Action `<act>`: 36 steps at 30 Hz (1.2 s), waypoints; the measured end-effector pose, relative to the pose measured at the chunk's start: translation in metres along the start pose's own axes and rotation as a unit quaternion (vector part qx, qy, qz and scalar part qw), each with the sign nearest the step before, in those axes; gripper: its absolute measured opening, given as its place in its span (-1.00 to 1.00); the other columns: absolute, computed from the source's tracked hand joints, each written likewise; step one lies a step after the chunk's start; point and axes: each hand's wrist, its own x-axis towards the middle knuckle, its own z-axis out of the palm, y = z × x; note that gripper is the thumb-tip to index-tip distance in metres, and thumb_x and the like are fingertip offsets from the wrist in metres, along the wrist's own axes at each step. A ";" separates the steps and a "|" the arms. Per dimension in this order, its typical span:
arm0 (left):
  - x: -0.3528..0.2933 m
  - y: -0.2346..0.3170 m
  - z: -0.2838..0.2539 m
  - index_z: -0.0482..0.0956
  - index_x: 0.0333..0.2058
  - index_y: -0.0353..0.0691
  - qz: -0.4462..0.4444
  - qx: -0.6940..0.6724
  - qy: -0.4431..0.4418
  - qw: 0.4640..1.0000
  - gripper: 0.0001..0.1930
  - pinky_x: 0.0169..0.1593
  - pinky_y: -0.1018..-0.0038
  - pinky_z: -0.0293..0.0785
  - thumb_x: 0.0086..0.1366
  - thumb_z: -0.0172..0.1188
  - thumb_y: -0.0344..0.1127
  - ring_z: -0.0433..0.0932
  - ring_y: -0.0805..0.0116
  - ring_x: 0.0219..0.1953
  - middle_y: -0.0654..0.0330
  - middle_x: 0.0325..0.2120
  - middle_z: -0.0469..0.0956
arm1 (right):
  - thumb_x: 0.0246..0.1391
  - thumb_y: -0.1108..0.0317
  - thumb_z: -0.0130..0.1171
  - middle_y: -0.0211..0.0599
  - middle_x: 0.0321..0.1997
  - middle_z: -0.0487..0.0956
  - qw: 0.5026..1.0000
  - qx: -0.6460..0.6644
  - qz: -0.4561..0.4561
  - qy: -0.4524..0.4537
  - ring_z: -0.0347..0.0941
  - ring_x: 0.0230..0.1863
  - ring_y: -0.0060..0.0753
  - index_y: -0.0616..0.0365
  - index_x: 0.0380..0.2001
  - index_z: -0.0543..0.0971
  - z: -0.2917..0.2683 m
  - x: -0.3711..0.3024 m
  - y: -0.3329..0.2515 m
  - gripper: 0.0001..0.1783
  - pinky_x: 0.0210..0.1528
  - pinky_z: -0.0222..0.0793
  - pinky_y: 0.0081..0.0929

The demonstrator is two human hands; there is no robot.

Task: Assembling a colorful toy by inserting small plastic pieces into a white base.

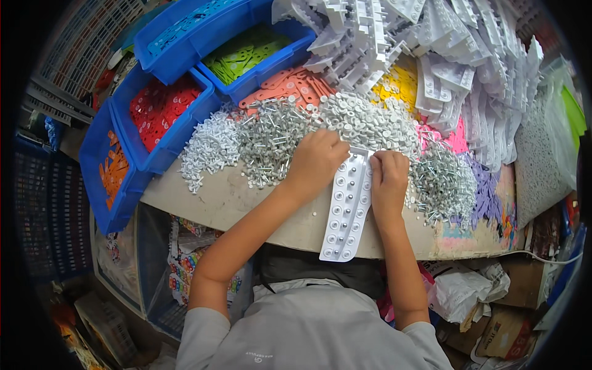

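A long white plastic strip (349,211) lies lengthwise toward me on the worktable (277,219), its near end reaching the edge. Round studs run along both its sides, and metal pins stand in a row down its middle. My right hand (390,179) grips its upper right edge between thumb and curled fingers. Closed at the strip's far left corner is my left hand (316,161); whatever its fingertips pinch is hidden. Small white round caps (370,123) are heaped just beyond both hands. Metal pins (271,139) form a pile left of my left hand, and more metal pins (443,188) lie to the right.
Blue bins at the left hold red pieces (163,108), orange pieces (113,169) and green pieces (246,55). White plastic strips (475,68) are stacked high at the back right, near purple pieces (484,191). A filled clear bag (542,142) stands at the right edge.
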 end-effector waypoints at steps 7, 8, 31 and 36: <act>-0.003 -0.011 0.010 0.59 -0.41 -0.17 -0.016 -0.076 0.012 0.997 -0.95 -0.11 0.25 0.41 0.19 0.27 -0.36 0.49 0.16 -0.19 0.21 -0.40 0.48 | 0.15 0.50 0.27 -0.17 -0.26 0.54 0.999 -0.022 -0.016 0.016 0.45 -0.13 -0.07 0.23 -0.28 0.61 -0.001 -0.002 -0.003 -0.92 -0.05 0.38 -0.23; -0.003 -0.011 0.009 0.61 -0.40 -0.17 0.012 -0.041 0.011 0.999 -0.94 -0.11 0.25 0.39 0.20 0.27 -0.36 0.49 0.17 -0.19 0.22 -0.39 0.50 | 0.14 0.50 0.28 -0.17 -0.26 0.54 1.000 -0.025 -0.012 0.014 0.45 -0.14 -0.08 0.23 -0.28 0.61 -0.001 -0.002 -0.002 -0.92 -0.05 0.38 -0.23; 0.002 -0.016 -0.026 0.68 -0.34 -0.13 -0.070 0.071 0.109 0.989 -0.91 0.02 0.30 0.30 0.16 0.37 -0.40 0.50 0.24 -0.14 0.27 -0.32 0.58 | 0.13 0.49 0.28 -0.17 -0.27 0.54 0.999 -0.033 -0.025 0.034 0.46 -0.15 -0.07 0.22 -0.31 0.60 0.001 -0.001 0.002 -0.93 -0.08 0.39 -0.21; -0.009 -0.017 -0.019 0.66 -0.35 -0.12 -0.028 0.080 0.002 0.996 -0.89 0.03 0.26 0.28 0.14 0.40 -0.34 0.47 0.24 -0.11 0.28 -0.34 0.53 | 0.13 0.50 0.27 -0.17 -0.27 0.55 0.998 -0.034 -0.024 0.041 0.46 -0.15 -0.06 0.22 -0.30 0.61 -0.002 -0.002 0.003 -0.93 -0.07 0.38 -0.22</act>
